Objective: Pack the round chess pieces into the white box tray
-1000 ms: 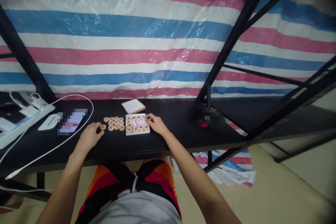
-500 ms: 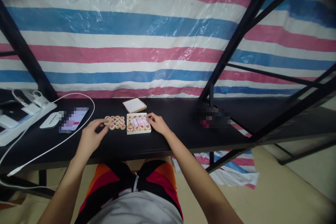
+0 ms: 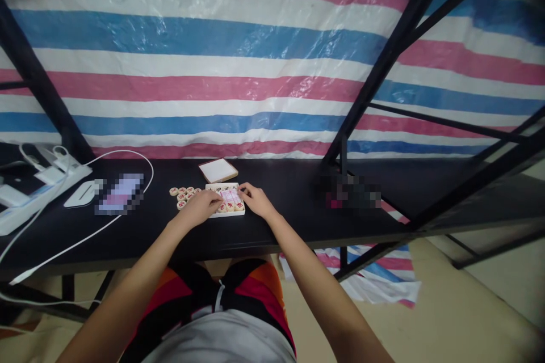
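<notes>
My left hand (image 3: 200, 206) reaches over the left side of a small white box (image 3: 232, 214), its thumb and fingers pinched together. They appear to be closed on a Chinese chess piece, mostly hidden by the fingers. My right hand (image 3: 255, 199) grips the right wall of the box near its back corner. Inside lie round Chinese chess pieces (image 3: 230, 207) with red and dark characters, and a pink-and-white printed sheet (image 3: 230, 196) covers the middle. Left of the box, several red-marked pieces (image 3: 182, 197) lie in rows on the black tabletop, partly covered by my left hand.
The box lid (image 3: 218, 170) lies behind the box. To the left are a phone (image 3: 121, 193), a white flat device (image 3: 80, 194), a power strip (image 3: 63, 178) and a looping white cable (image 3: 89, 238). A blurred dark object (image 3: 349, 193) sits to the right, near a black metal post (image 3: 340, 150).
My left hand has moved right, from the left edge of the loose pieces to over the box, with the piece it was pinching. My right hand has stayed at the box.
</notes>
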{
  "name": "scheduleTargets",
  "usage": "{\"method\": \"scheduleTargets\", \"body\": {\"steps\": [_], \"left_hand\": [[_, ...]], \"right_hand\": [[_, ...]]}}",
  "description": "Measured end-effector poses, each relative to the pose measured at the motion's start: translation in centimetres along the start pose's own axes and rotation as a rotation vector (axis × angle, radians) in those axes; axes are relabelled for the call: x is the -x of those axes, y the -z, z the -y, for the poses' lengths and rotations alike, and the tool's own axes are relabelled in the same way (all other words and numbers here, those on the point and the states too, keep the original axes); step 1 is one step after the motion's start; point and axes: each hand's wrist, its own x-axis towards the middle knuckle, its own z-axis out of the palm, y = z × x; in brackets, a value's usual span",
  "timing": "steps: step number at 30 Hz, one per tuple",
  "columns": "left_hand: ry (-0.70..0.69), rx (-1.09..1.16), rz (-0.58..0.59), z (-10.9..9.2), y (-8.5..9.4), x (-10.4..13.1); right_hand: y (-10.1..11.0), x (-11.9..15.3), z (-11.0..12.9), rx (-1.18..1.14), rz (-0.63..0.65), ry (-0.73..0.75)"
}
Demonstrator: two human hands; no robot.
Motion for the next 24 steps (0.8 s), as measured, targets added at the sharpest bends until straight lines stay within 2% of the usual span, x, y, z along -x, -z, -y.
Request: {"method": "scheduleTargets", "body": {"steps": [5,8,10,11,15,17,19,21,24], "left_hand": [[-0.037,0.005,-0.075,-0.1,0.1,0.2],[0.004,0.064,-0.262,0.7,0.7,1.1],[0.079,0.047,-0.391,2.1,1.3,2.4],[0.124,0.005,-0.407,3.1,1.5,3.2],[0.276,-0.197,-0.418,7.3,2.2,5.8],[0.316,-0.262,-0.426,8.5,2.2,6.4],[0.357,-0.336,-0.371,8.6,2.1,6.6],[0.405,-0.398,-0.29,8.0,2.0,6.6],[0.491,-0.454,-0.269,6.5,2.2,6.7]], "right_hand": [[0.0,0.0,-0.1,0.001,0.0,-0.003],[0.0,0.0,-0.1,0.008,-0.005,0.001],[-0.1,0.0,-0.1,0.009,-0.008,0.006],[-0.1,0.0,-0.1,0.009,-0.008,0.009],[0.0,0.1,0.1,0.006,-0.009,0.016],[0.0,0.1,0.1,0.002,-0.006,0.018],[0.1,0.1,0.1,0.0,-0.001,0.021],[0.1,0.1,0.1,0.006,-0.003,0.018],[0.1,0.1,0.1,0.014,-0.006,0.006]]}}
